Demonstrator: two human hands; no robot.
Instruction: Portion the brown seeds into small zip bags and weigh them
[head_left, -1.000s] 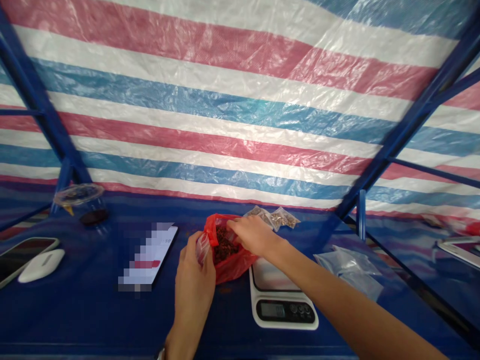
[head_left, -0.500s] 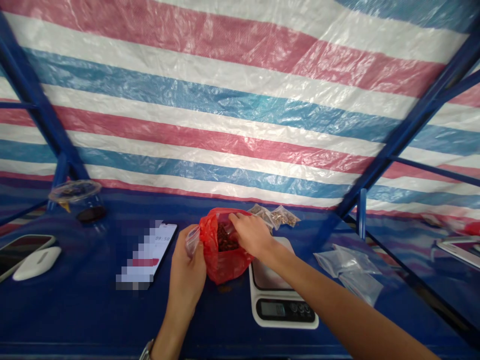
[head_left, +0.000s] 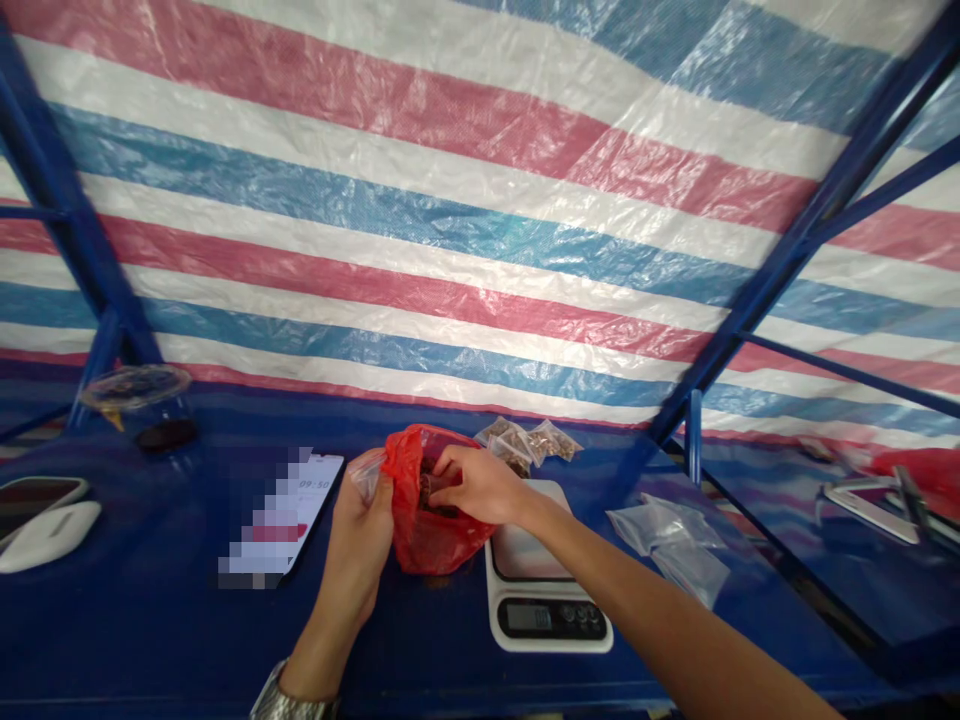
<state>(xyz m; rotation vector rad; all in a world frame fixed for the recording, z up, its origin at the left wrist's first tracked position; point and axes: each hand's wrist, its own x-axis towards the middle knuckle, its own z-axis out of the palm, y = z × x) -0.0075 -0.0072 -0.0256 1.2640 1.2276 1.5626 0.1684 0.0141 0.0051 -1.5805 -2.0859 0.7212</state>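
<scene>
Red plastic bag [head_left: 427, 520] stands mid-table [head_left: 150, 620], touching the left edge of the white scale [head_left: 540, 590]. Left hand [head_left: 360, 530] grips the bag's rim together with a small clear pouch [head_left: 366, 470]. Right hand [head_left: 472, 485] reaches into the bag mouth, fingers pinched on the dark contents (partly hidden).

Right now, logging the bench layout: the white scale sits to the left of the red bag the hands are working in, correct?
Not quite. The head view shows the white scale to the right of the red bag, which the left hand and right hand are working in.
</scene>
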